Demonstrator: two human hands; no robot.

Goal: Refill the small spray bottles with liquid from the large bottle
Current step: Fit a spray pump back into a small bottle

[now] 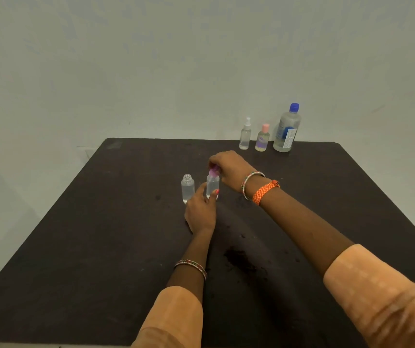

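Note:
Two small clear bottles stand mid-table. The left one (187, 188) is uncapped with an open neck. My left hand (199, 211) grips the base of the right one (212, 186). Above it, my right hand (227, 169) pinches a purple spray cap (214, 170) sitting on that bottle's neck. At the back right stands the large clear bottle (286, 130) with a blue cap and a label, upright and capped.
Beside the large bottle stand a small spray bottle with a white nozzle (245, 134) and a small pink-capped bottle (262, 139). The dark table (101, 234) has wet spots (239, 257) near its middle. A pale wall rises behind.

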